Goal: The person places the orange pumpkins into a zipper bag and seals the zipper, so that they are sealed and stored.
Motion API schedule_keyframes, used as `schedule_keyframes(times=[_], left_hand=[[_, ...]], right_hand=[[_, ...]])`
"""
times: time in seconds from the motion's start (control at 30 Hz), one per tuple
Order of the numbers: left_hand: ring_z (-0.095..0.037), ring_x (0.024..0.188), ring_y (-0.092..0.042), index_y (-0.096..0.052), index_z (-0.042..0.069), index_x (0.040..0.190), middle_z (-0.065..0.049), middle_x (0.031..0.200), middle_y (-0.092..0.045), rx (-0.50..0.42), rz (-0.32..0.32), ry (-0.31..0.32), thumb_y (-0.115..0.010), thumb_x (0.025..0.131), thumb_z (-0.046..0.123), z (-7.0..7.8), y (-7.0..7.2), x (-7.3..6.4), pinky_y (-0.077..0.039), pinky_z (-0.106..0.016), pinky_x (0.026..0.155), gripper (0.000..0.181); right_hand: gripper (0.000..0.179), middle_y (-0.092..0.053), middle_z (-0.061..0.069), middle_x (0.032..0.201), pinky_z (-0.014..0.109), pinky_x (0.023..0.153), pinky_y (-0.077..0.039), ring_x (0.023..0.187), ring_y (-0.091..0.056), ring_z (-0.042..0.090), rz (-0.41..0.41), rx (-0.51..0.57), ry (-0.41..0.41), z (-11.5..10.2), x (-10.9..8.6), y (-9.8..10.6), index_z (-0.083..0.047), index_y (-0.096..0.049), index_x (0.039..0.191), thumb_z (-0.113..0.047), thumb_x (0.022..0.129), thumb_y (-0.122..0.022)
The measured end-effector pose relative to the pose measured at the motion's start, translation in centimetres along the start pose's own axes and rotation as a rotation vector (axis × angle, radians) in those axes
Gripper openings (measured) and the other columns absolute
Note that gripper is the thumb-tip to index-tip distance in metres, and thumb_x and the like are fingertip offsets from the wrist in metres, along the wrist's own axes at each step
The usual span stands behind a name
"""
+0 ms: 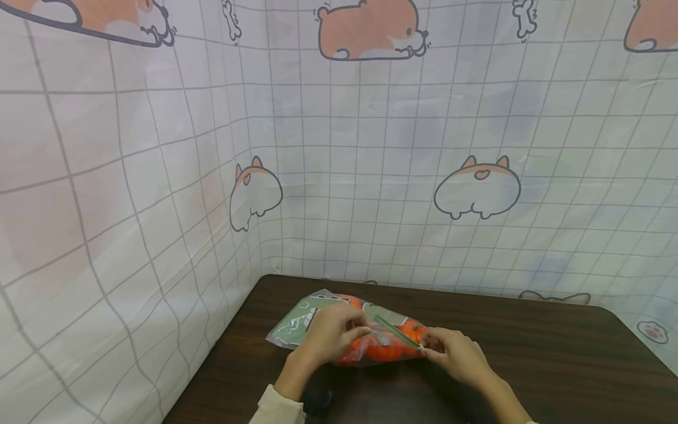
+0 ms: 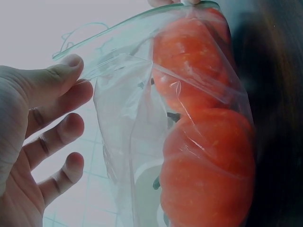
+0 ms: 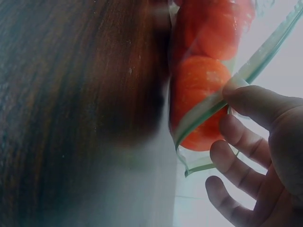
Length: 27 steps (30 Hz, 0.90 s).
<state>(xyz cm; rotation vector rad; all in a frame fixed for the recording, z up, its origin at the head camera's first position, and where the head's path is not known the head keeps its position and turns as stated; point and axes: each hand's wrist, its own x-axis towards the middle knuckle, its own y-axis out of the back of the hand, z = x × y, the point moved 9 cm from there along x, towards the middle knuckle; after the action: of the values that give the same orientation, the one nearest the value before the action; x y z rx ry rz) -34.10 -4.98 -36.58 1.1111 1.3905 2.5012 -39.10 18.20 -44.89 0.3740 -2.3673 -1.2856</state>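
A clear zip bag (image 1: 381,340) with a printed green panel and a green zip strip (image 1: 397,331) lies on the dark table. Several orange, ribbed pumpkins (image 2: 208,165) with dark stems show through its film. My left hand (image 1: 333,331) is at the bag's near side, thumb and index finger pinching the film by the mouth, other fingers loosely bent apart. At the right end of the strip my right hand (image 1: 455,353) pinches the zip between thumb and index finger. A small white piece (image 2: 191,2), seemingly a slider, shows at those fingertips.
The brown wooden table (image 1: 529,353) reaches back to a hanging white cloth (image 1: 371,206) with grid lines and cartoon dogs, which also runs along the left side. Beneath my left wrist is a black object (image 1: 318,401), too dark to identify.
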Motion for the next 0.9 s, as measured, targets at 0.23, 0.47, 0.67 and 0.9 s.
schedule_keyframes(times=[0.23,0.47,0.67,0.9], left_hand=[[0.003,0.066,-0.047,-0.072,0.025,0.083,0.015,0.073,-0.063,0.004,0.021,0.003,-0.079,0.088,0.031,0.08,0.37,-0.05,-0.041,-0.018,0.063,0.010],[0.002,0.067,-0.048,-0.072,0.025,0.083,0.014,0.075,-0.066,0.003,0.031,-0.001,-0.079,0.087,0.031,0.16,0.45,-0.03,-0.042,-0.018,0.063,0.010],[0.000,0.067,-0.051,-0.072,0.026,0.084,0.014,0.076,-0.067,0.011,0.041,-0.005,-0.079,0.087,0.031,0.15,0.53,-0.01,-0.042,-0.018,0.063,0.009],[0.001,0.067,-0.050,-0.072,0.026,0.084,0.014,0.075,-0.065,0.031,0.059,-0.012,-0.079,0.087,0.032,0.05,0.61,0.01,-0.042,-0.018,0.063,0.009]], right_hand=[[0.008,-0.060,-0.017,0.075,0.024,0.050,-0.038,0.058,-0.047,0.003,0.018,-0.022,-0.004,-0.01,0.09,0.18,-0.032,-0.066,0.094,-0.036,0.092,-0.073],[0.008,-0.060,-0.015,0.075,0.025,0.049,-0.038,0.058,-0.046,0.004,0.031,-0.039,-0.012,0.20,0.06,0.38,-0.033,-0.065,0.093,-0.037,0.093,-0.072],[0.009,-0.062,-0.016,0.078,0.026,0.049,-0.039,0.059,-0.048,0.003,0.038,-0.051,-0.013,0.39,0.11,0.49,-0.034,-0.065,0.093,-0.036,0.093,-0.073],[0.009,-0.062,-0.015,0.079,0.025,0.051,-0.039,0.060,-0.048,0.002,0.065,-0.073,-0.005,0.34,0.20,0.89,-0.034,-0.065,0.092,-0.035,0.092,-0.073]])
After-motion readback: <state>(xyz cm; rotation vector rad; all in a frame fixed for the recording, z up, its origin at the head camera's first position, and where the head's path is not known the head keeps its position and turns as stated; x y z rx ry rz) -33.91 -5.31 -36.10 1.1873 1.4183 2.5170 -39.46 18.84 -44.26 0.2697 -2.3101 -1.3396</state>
